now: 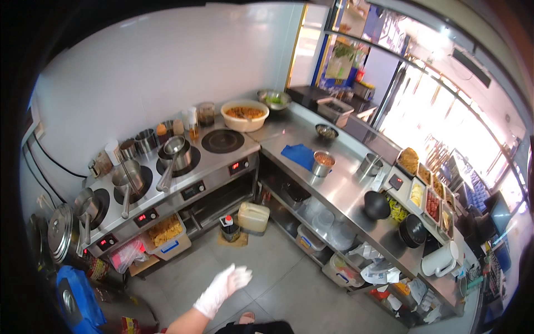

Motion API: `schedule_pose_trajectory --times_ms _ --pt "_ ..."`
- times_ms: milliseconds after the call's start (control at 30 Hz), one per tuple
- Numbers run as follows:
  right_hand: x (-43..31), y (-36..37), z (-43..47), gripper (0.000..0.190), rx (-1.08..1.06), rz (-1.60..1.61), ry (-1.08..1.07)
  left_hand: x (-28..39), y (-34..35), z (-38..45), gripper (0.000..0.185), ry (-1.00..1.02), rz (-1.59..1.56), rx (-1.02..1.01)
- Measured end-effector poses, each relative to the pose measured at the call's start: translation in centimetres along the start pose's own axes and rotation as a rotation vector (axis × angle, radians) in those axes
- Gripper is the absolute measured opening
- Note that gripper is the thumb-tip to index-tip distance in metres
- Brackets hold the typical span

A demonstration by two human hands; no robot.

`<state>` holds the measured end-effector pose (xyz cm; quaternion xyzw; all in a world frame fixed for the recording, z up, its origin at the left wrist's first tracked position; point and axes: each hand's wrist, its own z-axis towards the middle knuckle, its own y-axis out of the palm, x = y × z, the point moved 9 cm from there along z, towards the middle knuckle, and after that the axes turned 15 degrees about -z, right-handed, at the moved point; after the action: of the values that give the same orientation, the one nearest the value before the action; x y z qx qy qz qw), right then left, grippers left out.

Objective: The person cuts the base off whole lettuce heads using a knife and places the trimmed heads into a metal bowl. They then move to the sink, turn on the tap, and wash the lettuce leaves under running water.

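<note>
My left hand (231, 284), in a white glove, reaches over the grey tiled floor (275, 271) with its fingers extended and nothing in it. My right hand is out of view. Ahead, a steel cooker counter (267, 147) carries round black hobs. A small steel pot (86, 204), a pot with long utensils (126, 175) and a stacked pair of saucepans (177, 156) stand on three of them. The fourth hob (223, 141) is bare. On the right-hand steel counter (333, 188), a steel container of reddish food (323, 163) stands by a blue cloth (297, 155).
A plastic jerrycan (253, 218) and a red-capped bottle (228, 225) stand on the floor. At left are a lidded steel pot (62, 227) and a blue-covered drum (77, 302). Black bowls (412, 231), food trays (431, 204) and a white kettle (440, 259) line the right counter.
</note>
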<state>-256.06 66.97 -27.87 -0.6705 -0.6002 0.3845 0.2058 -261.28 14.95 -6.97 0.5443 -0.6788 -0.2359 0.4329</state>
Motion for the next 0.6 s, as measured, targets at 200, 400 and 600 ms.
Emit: schedule_pose_trajectory --times_ms 200,400,600 --pt "-0.1 -6.1 8.1 0.044 -0.171 0.230 0.262 5.6 17.1 13.4 0.073 -0.011 -0.440 -0.376" --pt "-4.1 -18.7 23.1 0.043 -0.120 0.346 0.189 8.4 19.2 27.1 0.066 -0.015 -0.203 -0.051" --pt "-8.1 -27.6 34.5 0.043 -0.174 0.424 0.055 16.9 19.1 43.5 0.035 -0.045 -0.176 0.097"
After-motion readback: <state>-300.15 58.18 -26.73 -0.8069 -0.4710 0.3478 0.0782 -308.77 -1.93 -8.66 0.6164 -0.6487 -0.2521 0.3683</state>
